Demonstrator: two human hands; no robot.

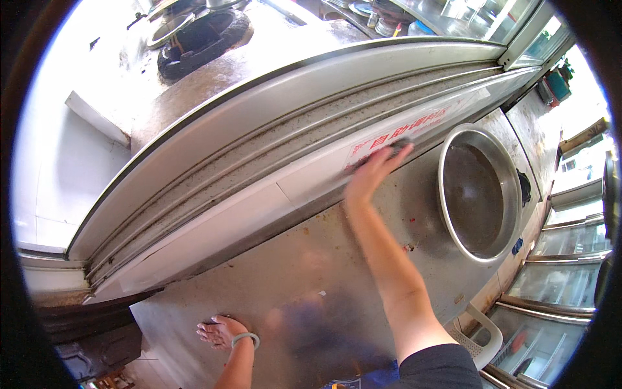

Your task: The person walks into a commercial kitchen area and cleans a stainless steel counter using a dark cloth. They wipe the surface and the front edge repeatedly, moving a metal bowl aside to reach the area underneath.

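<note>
My right hand point(371, 177) reaches forward, blurred, and presses a dark scouring pad point(401, 143) against the white tiled wall strip point(257, 199) below the window track. The pad is partly hidden by the fingers, and its exact material cannot be made out. A sticker point(408, 127) with red writing is on the tiles just behind the pad. My left hand point(218, 332) rests palm down on the stainless steel tabletop point(286, 272) near its left end, fingers apart, holding nothing. A pale bangle point(245, 339) circles that wrist.
To the right stands a large metal basin point(442, 194) of murky water. Small food scraps point(408, 248) dot the tabletop. Above the tiles runs a grimy window track point(243, 126). A plastic chair point(486, 335) and glass-door cabinets point(544, 316) are at right; a blackened stove point(204, 46) lies beyond the sill.
</note>
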